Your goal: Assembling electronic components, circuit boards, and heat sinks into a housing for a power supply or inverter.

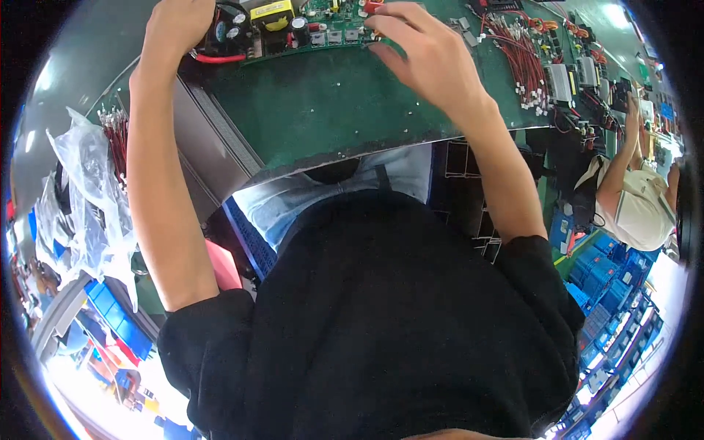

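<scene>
A green circuit board [334, 38] lies at the far edge of the view, carrying a yellow-wrapped transformer [271, 10], black capacitors and a red part [372, 6] near its right end. My right hand [422, 51] is at that right end, its thumb against the near corner and its fingers over the top, closed on the board. My left hand [178, 26] is bent beside the board's left end, next to a black round part and a thick red wire [220, 59]. The left fingertips are hidden by the hand and the picture's upper edge.
The board rests on a dark green bench mat [315, 117]. Red wire bundles [517, 59] and silver metal-cased units [561, 82] lie to the right. A grey metal panel [213, 139] and clear plastic bags [88, 191] are at left. Another person [638, 198] works at far right.
</scene>
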Available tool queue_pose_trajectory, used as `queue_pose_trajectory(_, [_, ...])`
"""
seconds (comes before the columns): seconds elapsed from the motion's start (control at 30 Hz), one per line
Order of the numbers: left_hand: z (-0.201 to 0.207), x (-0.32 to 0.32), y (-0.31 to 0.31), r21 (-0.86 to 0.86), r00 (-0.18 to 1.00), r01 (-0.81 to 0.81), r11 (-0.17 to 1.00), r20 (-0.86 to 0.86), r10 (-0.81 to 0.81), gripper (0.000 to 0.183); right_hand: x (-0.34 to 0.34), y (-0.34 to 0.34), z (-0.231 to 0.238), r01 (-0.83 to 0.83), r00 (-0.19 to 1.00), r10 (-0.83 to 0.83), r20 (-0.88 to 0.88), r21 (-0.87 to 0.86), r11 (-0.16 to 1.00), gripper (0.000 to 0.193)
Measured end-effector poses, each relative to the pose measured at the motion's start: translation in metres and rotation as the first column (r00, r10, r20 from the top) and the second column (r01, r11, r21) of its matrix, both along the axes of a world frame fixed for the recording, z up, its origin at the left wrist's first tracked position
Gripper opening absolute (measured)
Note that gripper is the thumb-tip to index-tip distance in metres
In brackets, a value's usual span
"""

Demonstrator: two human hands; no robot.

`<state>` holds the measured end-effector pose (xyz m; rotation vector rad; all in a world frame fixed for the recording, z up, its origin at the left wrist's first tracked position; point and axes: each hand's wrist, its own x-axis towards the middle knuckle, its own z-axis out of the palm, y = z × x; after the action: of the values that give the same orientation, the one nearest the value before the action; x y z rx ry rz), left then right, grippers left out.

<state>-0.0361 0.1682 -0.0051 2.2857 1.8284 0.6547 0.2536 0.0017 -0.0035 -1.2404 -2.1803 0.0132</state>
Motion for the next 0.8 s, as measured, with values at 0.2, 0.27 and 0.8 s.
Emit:
queue_pose_trajectory(0.2, [0.005, 0.005, -0.003, -0.02, 1.0, -0.013, 1.0, -0.024, 0.012, 0.042, -0.003, 0.001, 0.001, 0.033, 0.995, -0.031, 0.096, -0.022, 0.999, 0.031])
queue_pose_trajectory(0.27, [0.004, 0.005, -0.003, -0.021, 0.999, -0.014, 1.0, -0.033, 0.013, 0.042, -0.005, 0.015, -0.022, -0.03, 0.998, 0.019, 0.053, 0.205, 0.978, 0.031])
queue_pose_trajectory(0.8, [-0.021, -0.013, 0.017, -0.004, 0.995, 0.096, 0.995, -0.006, -0.096, 0.04, 0.004, 0.025, 0.009, -0.007, 0.995, 0.022, 0.1, -0.149, 0.989, 0.028])
